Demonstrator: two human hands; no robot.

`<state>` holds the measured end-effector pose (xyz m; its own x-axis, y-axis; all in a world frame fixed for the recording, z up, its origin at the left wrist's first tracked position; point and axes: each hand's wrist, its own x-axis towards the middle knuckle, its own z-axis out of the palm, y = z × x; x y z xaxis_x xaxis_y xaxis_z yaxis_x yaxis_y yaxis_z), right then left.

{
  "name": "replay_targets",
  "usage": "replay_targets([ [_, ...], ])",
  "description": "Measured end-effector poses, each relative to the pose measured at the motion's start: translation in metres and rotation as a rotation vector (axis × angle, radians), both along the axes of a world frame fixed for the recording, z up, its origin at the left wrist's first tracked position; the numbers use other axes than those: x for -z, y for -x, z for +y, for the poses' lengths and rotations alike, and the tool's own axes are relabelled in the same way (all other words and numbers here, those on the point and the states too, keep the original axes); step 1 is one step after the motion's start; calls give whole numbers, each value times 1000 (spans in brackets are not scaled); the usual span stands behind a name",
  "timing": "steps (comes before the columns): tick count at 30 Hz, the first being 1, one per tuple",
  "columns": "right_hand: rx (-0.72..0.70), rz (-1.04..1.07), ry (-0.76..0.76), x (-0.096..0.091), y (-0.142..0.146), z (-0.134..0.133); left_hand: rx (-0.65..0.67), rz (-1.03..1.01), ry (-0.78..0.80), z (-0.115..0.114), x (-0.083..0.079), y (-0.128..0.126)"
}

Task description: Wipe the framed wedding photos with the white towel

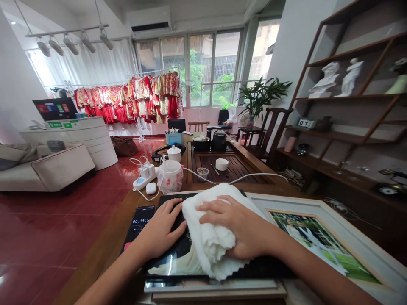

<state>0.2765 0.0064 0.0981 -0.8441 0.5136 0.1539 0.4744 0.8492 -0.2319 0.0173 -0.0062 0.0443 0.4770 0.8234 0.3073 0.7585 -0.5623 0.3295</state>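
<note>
A folded white towel [208,228] lies bunched on a glossy dark-framed wedding-style photo [178,264], and my right hand [237,226] presses down over it, fingers wrapped on the cloth. My left hand [160,228] rests flat on the dark picture, its thumb beside the towel and holding nothing. To the right, a second framed photo with a wide white mat [321,245] lies partly under my right forearm. A phone showing a timer [138,222] lies just beyond my left hand, its lower part hidden behind my wrist.
A wooden tea table [235,163] ahead holds a white plastic kettle [170,178], a white teapot [174,153], a power strip [144,178] with white cables, and dark pots. A sofa [44,167], a rack of red garments [133,97] and shelves with white statues [337,80] surround it.
</note>
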Motion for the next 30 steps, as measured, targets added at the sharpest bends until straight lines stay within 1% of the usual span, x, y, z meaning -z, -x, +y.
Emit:
replay_targets([
  [5, 132, -16, -67, 4, -7, 9, -28, 6, 17, -5, 2, 2],
  [8, 175, -27, -93, 4, -8, 11, -24, -5, 13, -6, 2, 3],
  [11, 161, -24, -102, 3, -8, 10, -18, -20, 5, -6, 2, 3],
  [19, -12, 7, -19, 0, 0, -1, 0, -6, 6, 1, 0, 0],
  [21, -35, 11, -8, -1, 2, -4, 2, -1, 11, 2, -2, -1],
  [25, -11, 10, -12, 0, 0, -2, -2, 9, 17, 1, -1, -1],
  [30, 108, -5, -67, 5, -7, 9, -26, 11, 28, -4, 2, 2],
])
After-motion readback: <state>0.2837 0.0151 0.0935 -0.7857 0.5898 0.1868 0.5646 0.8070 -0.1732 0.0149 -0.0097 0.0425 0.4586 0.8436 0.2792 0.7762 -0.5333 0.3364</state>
